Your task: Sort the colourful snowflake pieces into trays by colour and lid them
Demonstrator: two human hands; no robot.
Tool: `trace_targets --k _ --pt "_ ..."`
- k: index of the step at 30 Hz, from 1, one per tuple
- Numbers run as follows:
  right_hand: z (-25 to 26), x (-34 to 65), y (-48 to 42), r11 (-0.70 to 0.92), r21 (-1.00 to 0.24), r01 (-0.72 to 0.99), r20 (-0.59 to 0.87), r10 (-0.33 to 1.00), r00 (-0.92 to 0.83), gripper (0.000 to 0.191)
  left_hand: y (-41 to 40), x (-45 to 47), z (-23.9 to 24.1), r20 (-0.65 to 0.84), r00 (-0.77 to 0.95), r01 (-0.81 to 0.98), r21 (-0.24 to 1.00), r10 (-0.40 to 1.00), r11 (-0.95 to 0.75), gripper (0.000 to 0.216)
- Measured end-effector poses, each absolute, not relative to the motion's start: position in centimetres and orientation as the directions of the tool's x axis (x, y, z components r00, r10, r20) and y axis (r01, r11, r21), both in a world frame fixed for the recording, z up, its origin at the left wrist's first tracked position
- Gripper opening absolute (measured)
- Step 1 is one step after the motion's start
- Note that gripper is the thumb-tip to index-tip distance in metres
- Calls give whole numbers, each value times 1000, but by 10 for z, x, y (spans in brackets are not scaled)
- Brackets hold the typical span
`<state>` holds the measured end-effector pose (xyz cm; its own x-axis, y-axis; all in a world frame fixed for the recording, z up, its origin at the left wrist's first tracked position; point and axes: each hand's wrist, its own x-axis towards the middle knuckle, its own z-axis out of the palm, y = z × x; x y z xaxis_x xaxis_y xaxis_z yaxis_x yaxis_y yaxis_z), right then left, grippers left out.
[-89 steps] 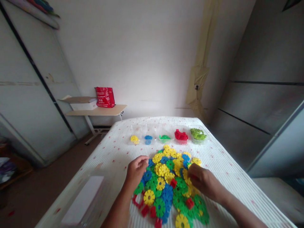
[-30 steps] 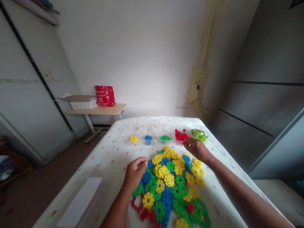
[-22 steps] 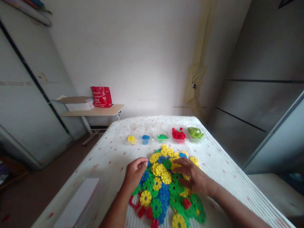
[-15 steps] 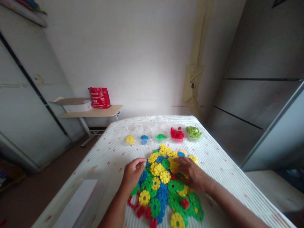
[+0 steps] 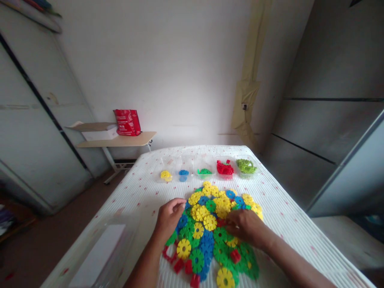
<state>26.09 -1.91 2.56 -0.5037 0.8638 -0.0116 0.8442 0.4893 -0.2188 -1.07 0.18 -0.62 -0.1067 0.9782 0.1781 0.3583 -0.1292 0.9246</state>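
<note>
Light, stiff, notched plastic discs (image 5: 210, 224); best pinched by the rim. Right hand (image 5: 244, 228) grip curled over red piece (image 5: 221, 222) at 12 o'clock, closure unclear; left hand (image 5: 168, 219) grip loosely curled, holding nothing.

Dim, soft light; wide-angle warp at edges, slight blur.

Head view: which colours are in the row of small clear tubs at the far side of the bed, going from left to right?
yellow pieces → blue pieces → dark green pieces → red pieces → light green pieces
</note>
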Motion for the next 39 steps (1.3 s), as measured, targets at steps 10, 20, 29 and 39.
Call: trace_targets --k 10,20,29,39 --pt "13 235 -18 313 -436 844 -4 937 -350 9 -19 17 13 312 466 586 592 828 -553 29" --pt "15 224 -9 340 -334 879 25 936 -352 27 -17 18 3 258 475 730 417 841 -541 33" --pt "18 230 -5 267 -116 957 9 963 -268 28 -6 -5 -7 241 325 828 395 914 -398 38" --pt "34 266 23 418 -219 882 295 890 -349 32 -12 10 9 357 354 822 322 864 -470 37"
